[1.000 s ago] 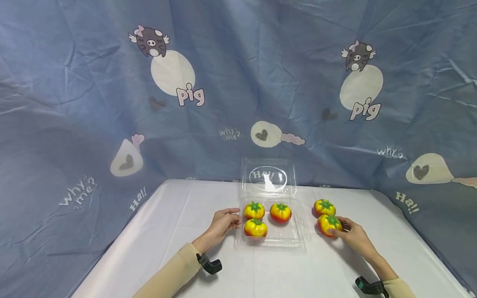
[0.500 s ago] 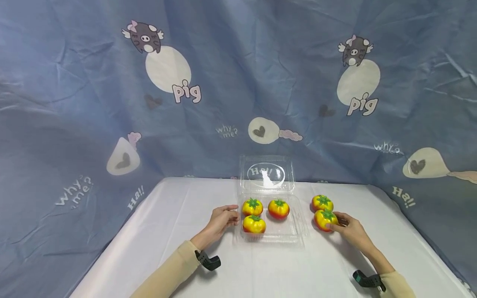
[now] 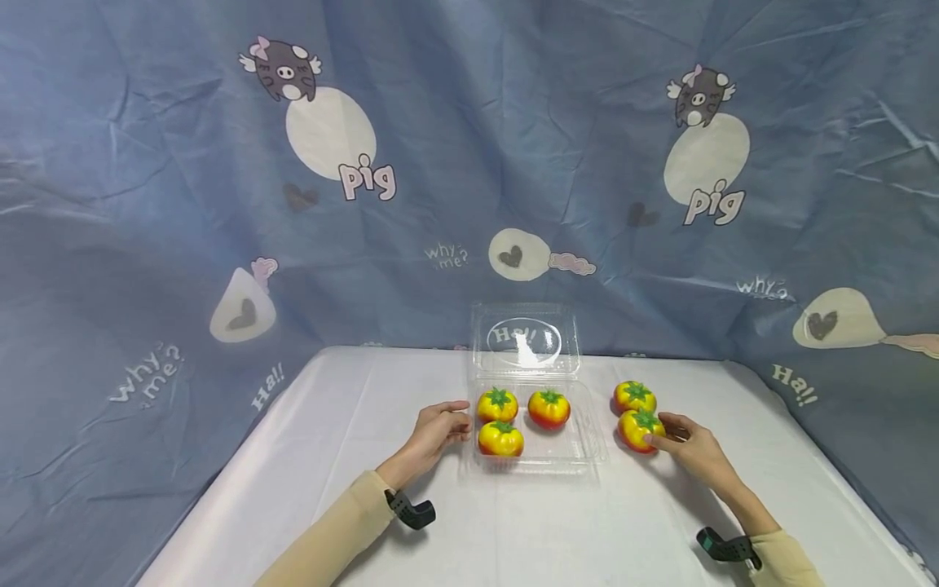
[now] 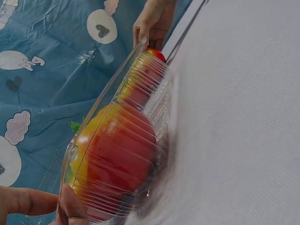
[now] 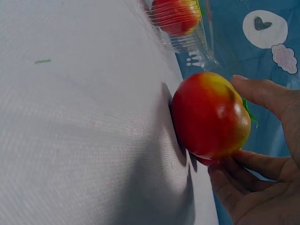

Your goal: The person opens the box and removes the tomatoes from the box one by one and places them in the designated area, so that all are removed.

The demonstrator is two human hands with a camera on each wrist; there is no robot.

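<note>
In the head view a clear plastic clamshell box (image 3: 539, 462) sits mid-table with its lid (image 3: 525, 342) raised at the back. Three red-and-yellow toy tomatoes (image 3: 548, 409) with green leafy tops lie in its base, two at the left and one at the right. My left hand (image 3: 434, 439) pinches the box's left rim between thumb and finger; the left wrist view shows this close up. Right of the box, my right hand (image 3: 693, 447) holds a toy tomato (image 5: 211, 115) between thumb and fingers, low over the cloth. Just behind it lies another toy tomato (image 3: 634, 396).
A white cloth (image 3: 543, 538) covers the table. Behind it hangs a blue curtain (image 3: 440, 147) printed with pigs and lettering. Both wrists wear black bands (image 3: 409, 509).
The view has tilted slightly, so things sit a little higher in the frame. My right thumb and fingers stay around the near tomato, and the left hand stays at the box's rim.
</note>
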